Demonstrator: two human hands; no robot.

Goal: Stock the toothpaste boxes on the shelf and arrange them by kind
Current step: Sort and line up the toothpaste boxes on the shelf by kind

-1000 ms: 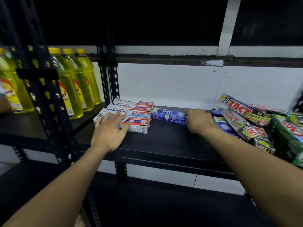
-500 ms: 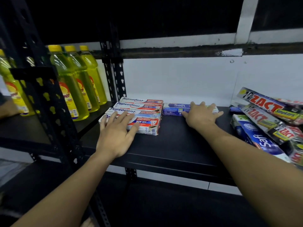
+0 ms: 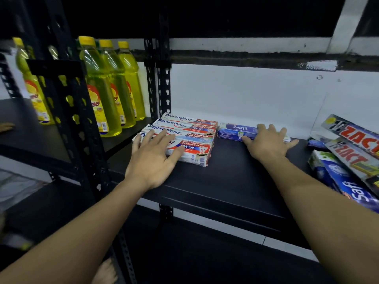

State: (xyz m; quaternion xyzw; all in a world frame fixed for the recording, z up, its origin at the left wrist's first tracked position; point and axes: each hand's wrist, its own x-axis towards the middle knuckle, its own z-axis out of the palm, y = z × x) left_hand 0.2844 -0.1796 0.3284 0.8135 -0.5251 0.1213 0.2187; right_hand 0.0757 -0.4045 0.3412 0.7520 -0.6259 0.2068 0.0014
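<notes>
Now that I've slid the Safi box back, just beside the Pepsodent stack, my right hand rests open against it and my left hand lies open atop the stack; a second kind's row looks begun.

My left hand lies flat on the Pepsodent boxes; my right hand presses the Safi box against the shelf.

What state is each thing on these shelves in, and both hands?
Pepsodent boxes: flat, side by side, one end torn
Safi box: flat by the back wall
Box pile: jumbled, tilted
Yellow bottles: upright, capped
Left hand: open, resting on Pepsodent boxes
Right hand: open, touching Safi box
</notes>
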